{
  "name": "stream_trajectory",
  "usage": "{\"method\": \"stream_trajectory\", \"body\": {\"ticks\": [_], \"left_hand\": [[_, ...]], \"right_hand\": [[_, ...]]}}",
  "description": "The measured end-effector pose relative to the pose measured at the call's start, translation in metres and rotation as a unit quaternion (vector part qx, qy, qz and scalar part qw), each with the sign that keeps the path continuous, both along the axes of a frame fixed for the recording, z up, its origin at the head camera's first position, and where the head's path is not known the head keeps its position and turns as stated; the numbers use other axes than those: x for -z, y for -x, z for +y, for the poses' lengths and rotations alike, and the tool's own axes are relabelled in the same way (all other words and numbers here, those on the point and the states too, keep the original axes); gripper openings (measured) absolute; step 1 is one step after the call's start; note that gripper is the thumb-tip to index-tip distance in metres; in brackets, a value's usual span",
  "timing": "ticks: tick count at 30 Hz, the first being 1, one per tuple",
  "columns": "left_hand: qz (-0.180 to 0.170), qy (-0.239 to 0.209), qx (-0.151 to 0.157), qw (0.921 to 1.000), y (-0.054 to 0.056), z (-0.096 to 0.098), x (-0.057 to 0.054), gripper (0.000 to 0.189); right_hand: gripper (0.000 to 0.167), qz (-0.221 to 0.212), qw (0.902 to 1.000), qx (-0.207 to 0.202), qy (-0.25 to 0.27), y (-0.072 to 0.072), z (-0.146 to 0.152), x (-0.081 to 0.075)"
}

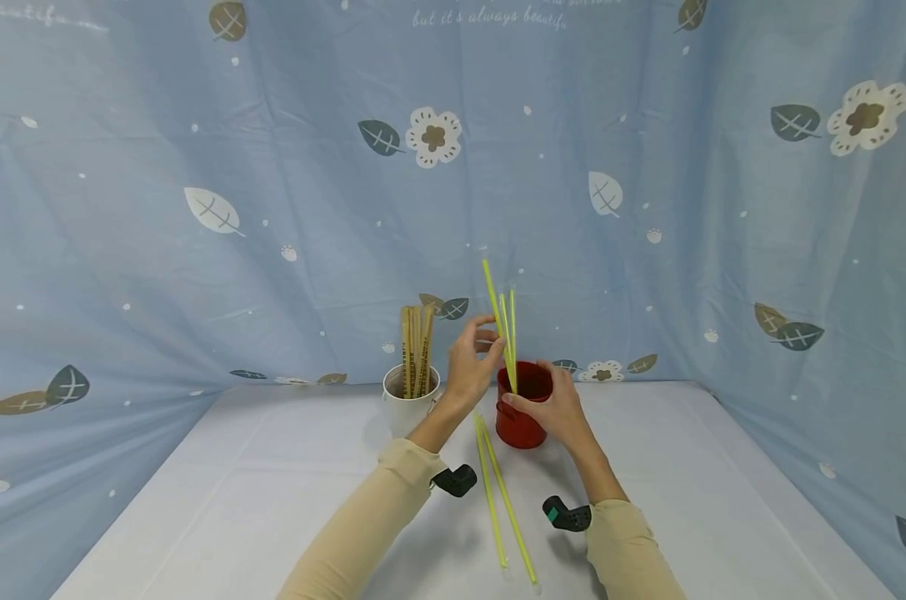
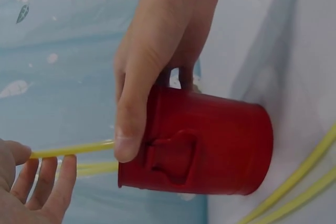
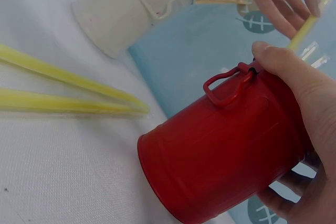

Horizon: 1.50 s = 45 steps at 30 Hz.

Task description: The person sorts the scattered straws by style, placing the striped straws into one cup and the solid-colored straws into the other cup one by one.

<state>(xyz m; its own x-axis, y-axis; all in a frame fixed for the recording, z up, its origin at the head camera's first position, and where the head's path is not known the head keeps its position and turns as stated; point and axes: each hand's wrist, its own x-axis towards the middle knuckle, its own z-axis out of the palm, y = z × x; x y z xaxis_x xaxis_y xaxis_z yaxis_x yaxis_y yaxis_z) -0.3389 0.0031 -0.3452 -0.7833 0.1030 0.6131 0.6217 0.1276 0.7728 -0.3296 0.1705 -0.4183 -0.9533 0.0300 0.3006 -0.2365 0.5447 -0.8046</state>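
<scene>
In the head view my left hand (image 1: 468, 367) pinches a yellow straw (image 1: 490, 285) in a clear wrapper, its lower part leading into a small red bucket (image 1: 520, 430). Two more yellow straws (image 1: 513, 321) stand up from the bucket beside it. My right hand (image 1: 563, 405) grips the bucket by the rim, with the thumb (image 2: 128, 129) over the near side and the other fingers behind. The left wrist view has the thumb and fingers of my left hand (image 2: 44, 182) around the straw just outside the bucket's mouth. The straw's lower end is hidden inside.
A white bucket (image 1: 406, 412) holding several paper-wrapped chopsticks (image 1: 415, 350) stands left of the red one, behind my left forearm. Two wrapped yellow straws (image 1: 492, 500) lie on the white table (image 1: 272, 500) between my forearms. A blue patterned curtain (image 1: 310, 167) hangs behind.
</scene>
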Motion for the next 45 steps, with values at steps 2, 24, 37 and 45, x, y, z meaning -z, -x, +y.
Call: {"method": "stream_trajectory", "body": {"ticks": [2, 24, 37, 45], "left_hand": [[-0.02, -0.003, 0.005, 0.9998, 0.001, 0.0, 0.0, 0.039], [-0.05, 0.021, 0.004, 0.9985, 0.003, 0.0, 0.013, 0.039], [-0.046, 0.035, -0.008, 0.9983, 0.006, -0.002, 0.013, 0.04], [-0.049, 0.028, -0.016, 0.9983, 0.008, -0.005, 0.009, 0.041]], "right_hand": [[0.097, 0.0, 1.0, 0.001, -0.001, 0.0, 0.0, 0.0], [0.096, -0.002, 1.0, 0.002, -0.002, 0.0, -0.002, -0.001], [0.098, -0.002, 1.0, 0.002, -0.002, -0.001, -0.001, -0.001], [0.098, 0.0, 1.0, 0.002, -0.004, -0.001, 0.0, -0.001]]}}
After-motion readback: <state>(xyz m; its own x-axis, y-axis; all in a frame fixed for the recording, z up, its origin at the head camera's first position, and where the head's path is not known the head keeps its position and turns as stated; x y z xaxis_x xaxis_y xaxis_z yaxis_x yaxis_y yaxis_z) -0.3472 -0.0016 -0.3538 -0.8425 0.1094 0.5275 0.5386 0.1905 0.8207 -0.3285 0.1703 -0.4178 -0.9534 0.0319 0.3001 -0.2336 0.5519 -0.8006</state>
